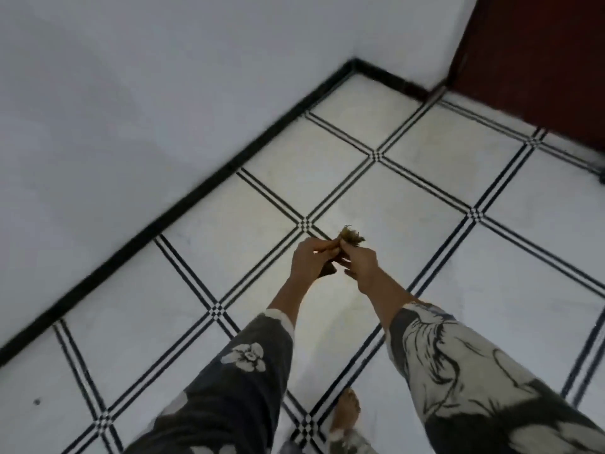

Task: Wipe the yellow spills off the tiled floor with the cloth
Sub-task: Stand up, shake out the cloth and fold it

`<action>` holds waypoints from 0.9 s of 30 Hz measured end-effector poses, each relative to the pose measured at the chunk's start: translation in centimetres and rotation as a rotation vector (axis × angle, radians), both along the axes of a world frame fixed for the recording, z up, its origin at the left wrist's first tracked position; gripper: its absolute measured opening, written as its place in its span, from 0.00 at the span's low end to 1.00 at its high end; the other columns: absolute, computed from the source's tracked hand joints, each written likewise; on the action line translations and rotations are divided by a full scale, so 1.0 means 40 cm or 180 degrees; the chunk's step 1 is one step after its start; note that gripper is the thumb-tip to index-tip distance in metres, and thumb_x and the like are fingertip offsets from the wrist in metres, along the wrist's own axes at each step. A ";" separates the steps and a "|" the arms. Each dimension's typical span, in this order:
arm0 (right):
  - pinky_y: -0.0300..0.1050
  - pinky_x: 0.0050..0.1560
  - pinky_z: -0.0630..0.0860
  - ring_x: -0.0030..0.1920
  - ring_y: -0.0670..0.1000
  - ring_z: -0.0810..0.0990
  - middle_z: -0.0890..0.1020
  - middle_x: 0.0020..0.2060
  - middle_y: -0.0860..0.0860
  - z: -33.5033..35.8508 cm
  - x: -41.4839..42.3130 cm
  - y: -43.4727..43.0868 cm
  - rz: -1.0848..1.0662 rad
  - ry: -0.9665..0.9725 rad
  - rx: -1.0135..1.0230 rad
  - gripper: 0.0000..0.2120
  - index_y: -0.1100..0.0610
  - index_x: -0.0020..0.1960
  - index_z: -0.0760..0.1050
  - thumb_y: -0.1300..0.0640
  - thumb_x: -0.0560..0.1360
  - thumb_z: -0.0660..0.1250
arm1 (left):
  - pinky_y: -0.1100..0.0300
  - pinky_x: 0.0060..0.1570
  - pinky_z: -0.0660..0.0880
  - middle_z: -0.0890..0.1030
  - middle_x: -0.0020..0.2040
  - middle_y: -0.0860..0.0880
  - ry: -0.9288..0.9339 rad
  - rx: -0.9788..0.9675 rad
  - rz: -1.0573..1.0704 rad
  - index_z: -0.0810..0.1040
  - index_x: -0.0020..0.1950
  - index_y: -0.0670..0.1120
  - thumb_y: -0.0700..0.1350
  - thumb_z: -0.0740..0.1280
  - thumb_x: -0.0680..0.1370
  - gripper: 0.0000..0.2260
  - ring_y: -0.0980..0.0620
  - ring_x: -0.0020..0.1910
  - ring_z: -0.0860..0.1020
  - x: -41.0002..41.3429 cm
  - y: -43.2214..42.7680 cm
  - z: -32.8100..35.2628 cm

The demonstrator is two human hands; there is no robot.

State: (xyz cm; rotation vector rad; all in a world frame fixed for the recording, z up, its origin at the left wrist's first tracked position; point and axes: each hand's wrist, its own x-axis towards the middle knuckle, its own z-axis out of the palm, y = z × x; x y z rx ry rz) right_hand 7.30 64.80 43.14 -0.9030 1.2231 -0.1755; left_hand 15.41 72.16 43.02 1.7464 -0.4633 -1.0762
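Tiled floor, black skirting, door

Cloth between hands — above floor

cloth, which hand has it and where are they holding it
Both hands pinch the small wadded cloth above the floor: the left hand from its left side, the right hand at its lower end. Its frayed top sticks out free.
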 end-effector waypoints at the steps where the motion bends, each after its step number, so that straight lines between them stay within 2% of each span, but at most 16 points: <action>1: 0.54 0.56 0.75 0.55 0.59 0.78 0.80 0.52 0.57 0.079 0.006 -0.006 0.0066 -0.0129 -0.0173 0.11 0.63 0.53 0.77 0.56 0.77 0.64 | 0.48 0.42 0.80 0.82 0.43 0.34 -0.0067 0.0004 0.0223 0.82 0.50 0.36 0.36 0.69 0.75 0.07 0.39 0.41 0.82 0.004 0.006 0.097; 2: 0.51 0.49 0.77 0.54 0.60 0.79 0.80 0.50 0.59 0.147 0.012 -0.004 0.0097 -0.0276 -0.0294 0.09 0.63 0.51 0.77 0.57 0.77 0.64 | 0.44 0.44 0.80 0.83 0.43 0.34 -0.0077 -0.0059 0.0382 0.82 0.50 0.36 0.37 0.70 0.74 0.07 0.38 0.41 0.82 0.002 0.012 0.165; 3: 0.47 0.44 0.76 0.51 0.59 0.79 0.80 0.48 0.58 0.213 0.020 -0.006 0.0135 -0.0458 -0.0442 0.09 0.62 0.49 0.77 0.57 0.77 0.64 | 0.46 0.44 0.80 0.83 0.42 0.36 -0.0165 -0.0206 0.0505 0.83 0.49 0.37 0.38 0.70 0.74 0.07 0.40 0.40 0.83 0.002 0.018 0.239; 4: 0.45 0.44 0.77 0.49 0.57 0.79 0.80 0.46 0.57 0.280 0.025 -0.004 0.0204 -0.0572 -0.0568 0.08 0.61 0.47 0.77 0.56 0.77 0.64 | 0.52 0.44 0.79 0.84 0.41 0.40 -0.0295 -0.0330 0.0647 0.84 0.47 0.38 0.39 0.71 0.73 0.06 0.44 0.39 0.82 -0.001 0.022 0.301; 6: 0.48 0.51 0.78 0.49 0.56 0.80 0.81 0.46 0.58 0.392 0.021 -0.001 0.0306 -0.0856 -0.0769 0.09 0.61 0.46 0.78 0.55 0.77 0.64 | 0.59 0.43 0.77 0.83 0.40 0.46 -0.0378 -0.0588 0.0948 0.83 0.48 0.40 0.40 0.70 0.74 0.06 0.50 0.40 0.81 -0.011 0.033 0.410; 10: 0.39 0.42 0.79 0.49 0.56 0.79 0.80 0.48 0.59 0.547 -0.046 0.004 0.0448 -0.1466 -0.0853 0.11 0.64 0.54 0.76 0.57 0.79 0.61 | 0.58 0.45 0.77 0.82 0.47 0.44 0.0055 -0.1106 0.1381 0.80 0.53 0.40 0.42 0.66 0.77 0.09 0.47 0.47 0.80 -0.055 0.058 0.552; 13: 0.43 0.46 0.76 0.49 0.55 0.78 0.79 0.51 0.58 0.629 -0.128 0.013 0.0528 -0.1470 -0.0922 0.12 0.63 0.58 0.73 0.58 0.79 0.59 | 0.54 0.46 0.77 0.80 0.51 0.41 0.0196 -0.1253 0.1725 0.78 0.52 0.40 0.41 0.62 0.79 0.07 0.41 0.53 0.79 -0.128 0.068 0.625; 15: 0.43 0.41 0.76 0.49 0.55 0.78 0.79 0.53 0.60 0.675 -0.195 0.013 0.0518 -0.1448 -0.0933 0.12 0.63 0.59 0.73 0.57 0.80 0.59 | 0.53 0.46 0.77 0.79 0.53 0.40 0.0335 -0.1327 0.1960 0.76 0.56 0.38 0.40 0.59 0.80 0.09 0.39 0.56 0.78 -0.198 0.069 0.669; 17: 0.44 0.39 0.76 0.49 0.56 0.77 0.79 0.51 0.60 0.716 -0.268 0.002 0.0446 -0.1469 -0.0909 0.12 0.63 0.59 0.72 0.57 0.80 0.58 | 0.51 0.49 0.76 0.79 0.52 0.40 0.0570 -0.1345 0.2199 0.74 0.59 0.38 0.39 0.58 0.80 0.10 0.40 0.54 0.77 -0.260 0.062 0.709; 20: 0.53 0.49 0.77 0.53 0.58 0.78 0.79 0.51 0.60 0.749 -0.369 -0.055 0.0162 -0.1241 -0.1081 0.14 0.65 0.57 0.74 0.56 0.79 0.60 | 0.48 0.54 0.75 0.79 0.48 0.41 0.0637 -0.1318 0.2492 0.75 0.58 0.40 0.40 0.61 0.79 0.09 0.41 0.51 0.77 -0.317 0.046 0.758; 21: 0.55 0.54 0.77 0.54 0.60 0.78 0.80 0.53 0.62 0.755 -0.407 -0.091 0.0067 -0.1136 -0.1175 0.14 0.66 0.54 0.75 0.55 0.78 0.63 | 0.47 0.55 0.76 0.79 0.48 0.42 0.0603 -0.1298 0.2548 0.75 0.57 0.40 0.40 0.62 0.79 0.09 0.42 0.50 0.77 -0.343 0.029 0.773; 23: 0.57 0.57 0.76 0.53 0.61 0.79 0.80 0.53 0.64 0.754 -0.442 -0.137 0.0102 -0.1040 -0.1235 0.11 0.65 0.48 0.78 0.55 0.75 0.67 | 0.46 0.57 0.75 0.79 0.51 0.41 0.0332 -0.1105 0.2551 0.77 0.57 0.40 0.41 0.65 0.77 0.10 0.42 0.52 0.77 -0.362 0.009 0.782; 25: 0.54 0.55 0.77 0.51 0.60 0.80 0.81 0.52 0.62 0.764 -0.504 -0.198 0.0193 -0.1084 -0.1119 0.11 0.64 0.50 0.79 0.57 0.73 0.70 | 0.47 0.59 0.74 0.79 0.56 0.41 -0.0072 -0.0880 0.2456 0.78 0.56 0.40 0.40 0.66 0.76 0.10 0.42 0.55 0.77 -0.416 -0.052 0.790; 27: 0.50 0.49 0.79 0.49 0.58 0.81 0.81 0.52 0.60 0.788 -0.569 -0.256 0.0315 -0.1180 -0.0920 0.14 0.64 0.55 0.78 0.58 0.72 0.70 | 0.52 0.57 0.75 0.80 0.55 0.42 -0.0746 -0.0601 0.2328 0.78 0.55 0.39 0.38 0.66 0.75 0.10 0.43 0.53 0.77 -0.484 -0.131 0.800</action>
